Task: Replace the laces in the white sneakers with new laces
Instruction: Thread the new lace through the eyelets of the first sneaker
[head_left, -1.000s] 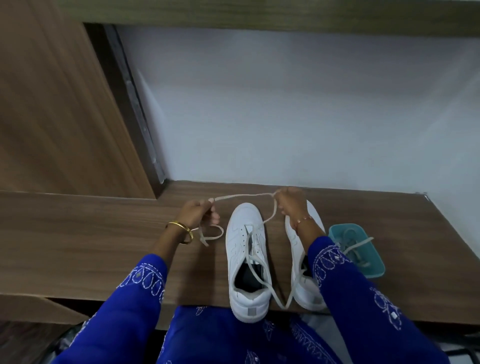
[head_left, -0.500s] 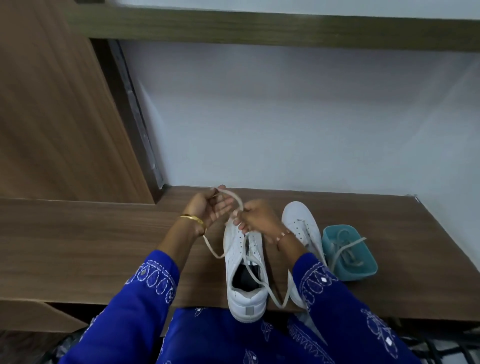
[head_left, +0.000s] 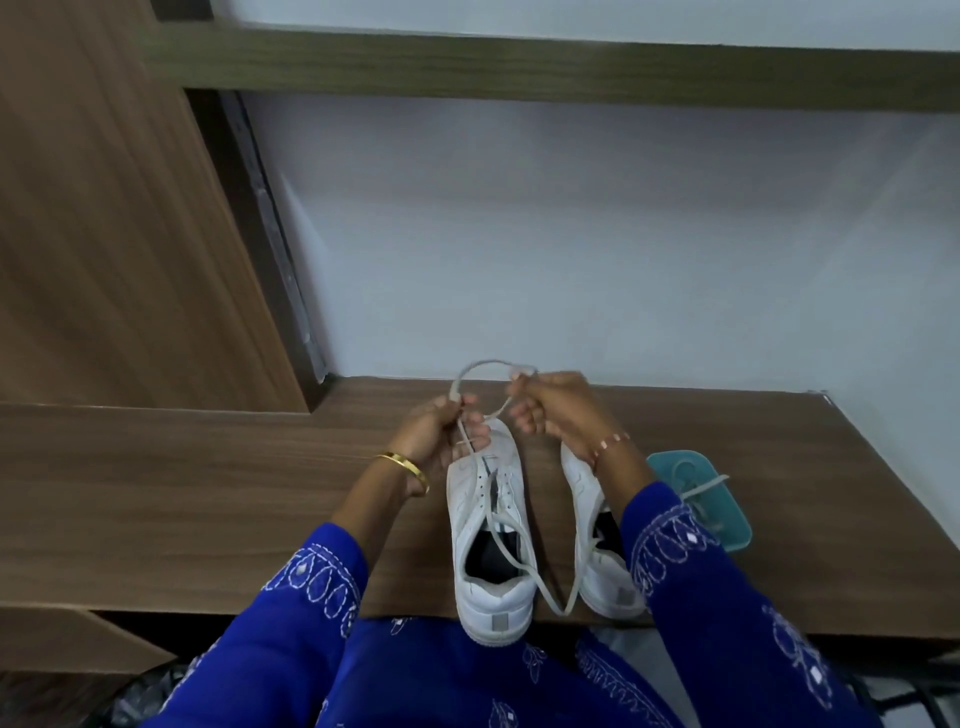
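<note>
Both hands pinch lace (head_left: 480, 366), looped above toe of left sneaker (head_left: 488, 525) mid-worktop (head_left: 208, 493): left hand (head_left: 436, 431) at 9 o'clock, right hand (head_left: 550, 410) at 3. Risks, as I judge: slack tangling; tug dragging sneaker's overhanging heel off edge.

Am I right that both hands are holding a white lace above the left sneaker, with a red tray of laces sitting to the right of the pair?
Not quite: the tray is teal, not red, as the head view shows. The rest holds: the left hand and right hand grip the white lace above the left sneaker.
</note>
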